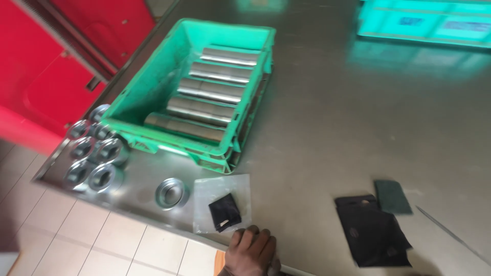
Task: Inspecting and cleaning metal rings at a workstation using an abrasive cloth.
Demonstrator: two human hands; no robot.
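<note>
Head view shows one hand [251, 251], which one I cannot tell, fingers curled on the surface [327, 128] edge, holding nothing, just below a clear bag [221, 203] with a black piece [224, 212]; reaching seems the step, a pinch next.

Five steel cylinders [204, 99] are lying side by side in the one green crate [148, 87]. Six flanged metal cups [94, 153] are sitting clustered at the table corner, a seventh [171, 192] resting apart. One clear bag [221, 203], two black cloths [376, 230] and one green pad [392, 197] are lying nearby.
</note>
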